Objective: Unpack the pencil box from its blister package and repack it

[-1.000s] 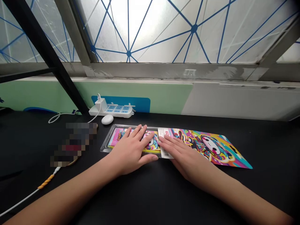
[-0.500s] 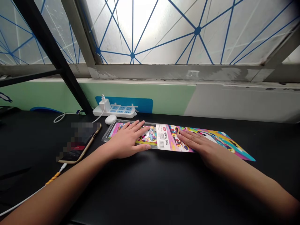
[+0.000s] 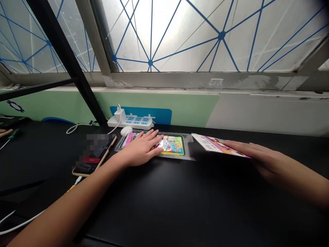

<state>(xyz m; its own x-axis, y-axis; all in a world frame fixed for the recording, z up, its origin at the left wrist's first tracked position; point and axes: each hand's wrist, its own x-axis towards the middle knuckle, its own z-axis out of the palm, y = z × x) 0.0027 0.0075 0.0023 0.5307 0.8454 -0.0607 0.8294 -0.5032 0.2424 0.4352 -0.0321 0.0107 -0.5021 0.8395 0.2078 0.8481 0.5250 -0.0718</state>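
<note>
My left hand (image 3: 141, 150) lies flat with its fingers spread on a colourful pencil box (image 3: 177, 145), covering its middle. The box sits inside a clear plastic tray (image 3: 189, 150), whose right end shows bare on the black desk. To the right, my right hand (image 3: 264, 158) grips a printed cardboard sleeve (image 3: 212, 144) by its far part, fingers along the top and the thumb hidden. The sleeve is tilted and raised off the desk, apart from the tray. A white label is on its left end.
A phone (image 3: 96, 156) on a white charging cable lies left of the tray. A small white rounded case (image 3: 126, 130) touches the tray's back left corner. Behind stands a power strip (image 3: 131, 121) by the wall. A green-handled tool (image 3: 14, 133) lies far left.
My right hand has drawn the cardboard sleeve off to the right and lifted it, baring the tray's right end and more of the pencil box. My left hand stays on the box.
</note>
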